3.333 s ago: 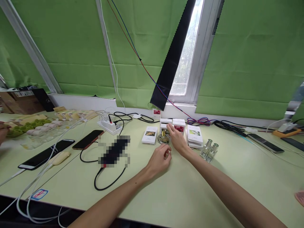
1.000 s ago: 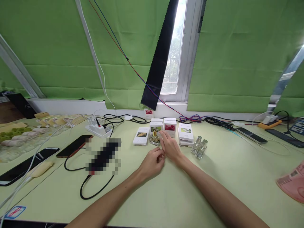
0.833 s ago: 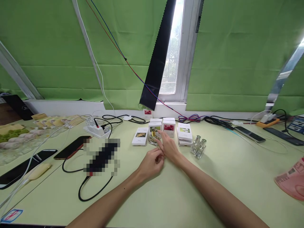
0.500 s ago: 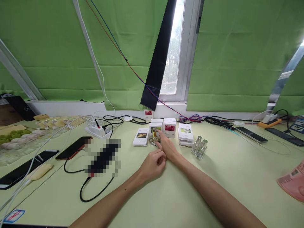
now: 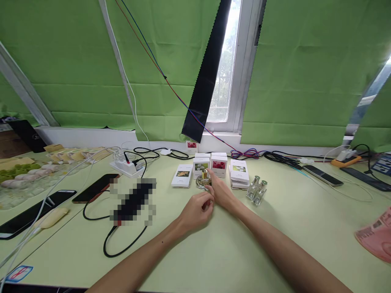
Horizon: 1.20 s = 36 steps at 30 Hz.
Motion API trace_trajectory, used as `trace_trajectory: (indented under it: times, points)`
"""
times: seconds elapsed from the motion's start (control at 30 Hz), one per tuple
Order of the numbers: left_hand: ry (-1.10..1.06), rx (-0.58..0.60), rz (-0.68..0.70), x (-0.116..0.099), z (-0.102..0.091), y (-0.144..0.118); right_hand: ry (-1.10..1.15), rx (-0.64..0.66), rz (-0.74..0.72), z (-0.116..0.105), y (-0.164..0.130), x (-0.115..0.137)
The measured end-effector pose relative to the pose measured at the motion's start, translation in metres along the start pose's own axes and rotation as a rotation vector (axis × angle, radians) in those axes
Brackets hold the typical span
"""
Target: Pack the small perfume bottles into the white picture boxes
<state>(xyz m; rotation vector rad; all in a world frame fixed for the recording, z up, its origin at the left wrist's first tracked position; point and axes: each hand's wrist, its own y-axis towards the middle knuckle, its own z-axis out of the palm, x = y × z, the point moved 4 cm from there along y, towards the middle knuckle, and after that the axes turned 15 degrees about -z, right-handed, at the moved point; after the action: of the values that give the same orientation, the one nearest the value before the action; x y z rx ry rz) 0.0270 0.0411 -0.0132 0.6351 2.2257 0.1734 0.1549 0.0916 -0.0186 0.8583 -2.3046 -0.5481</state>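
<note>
Fingers of the right hand reach forward to a small round glass bottle with a gold cap, their tips touching its right side; whether the grip has pinched it or only rests against it I cannot tell. The bottle stands upright on the pale green worktop, just in front of a row of small white boxes. The left hand sits just behind and left of the right one, fingers curled loosely inward with the thumb near the fingertips; it seems to hold nothing, though the curl hides the palm.

Of the boxes, one with a yellow picture lies flat to the left of the bottle, one with a white-flower picture stands right behind it, one with a red picture stands beside that, and a low stack of flat boxes lies further right. Two clear glass bottles with silver caps stand close together beyond the stack. Well to the left lie a black cable, two dark phones and a white power strip.
</note>
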Motion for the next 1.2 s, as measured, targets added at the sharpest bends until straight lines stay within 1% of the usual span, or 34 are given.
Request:
trace_trajectory:
  times: [0.13,0.27,0.33,0.37,0.5,0.57,0.67,0.8,0.87,1.0,1.2]
  points:
    - [0.017,-0.115,0.001,0.003,-0.005,0.002,0.039,0.009,-0.033,-0.006,-0.011,-0.004]
    - [0.059,-0.275,-0.045,0.01,-0.019,0.007,0.076,-0.02,-0.08,-0.012,-0.023,-0.006]
    - [0.166,-0.383,-0.091,0.014,-0.028,0.01,0.071,-0.051,-0.093,-0.014,-0.03,-0.006]
    - [0.229,-0.417,-0.12,0.016,-0.033,0.012,0.066,-0.064,-0.094,-0.014,-0.033,-0.005]
    - [0.453,-0.455,-0.273,0.032,-0.045,0.016,0.073,-0.084,-0.043,-0.017,-0.041,-0.004]
    - [0.537,-0.442,-0.346,0.041,-0.049,0.017,0.066,-0.089,-0.017,-0.018,-0.044,-0.003]
    - [0.633,-0.387,-0.426,0.053,-0.051,0.019,0.054,-0.105,-0.005,-0.018,-0.048,-0.002]
    - [0.675,-0.294,-0.532,0.067,-0.054,0.022,0.097,-0.144,0.001,-0.014,-0.052,-0.006]
    - [0.658,-0.27,-0.553,0.073,-0.056,0.024,0.141,-0.157,0.006,-0.012,-0.054,-0.008]
    - [0.571,-0.241,-0.548,0.086,-0.057,0.029,0.195,-0.169,0.008,-0.011,-0.054,-0.007]
    - [0.57,-0.236,-0.56,0.101,-0.055,0.035,0.141,-0.14,0.002,-0.013,-0.053,-0.003]
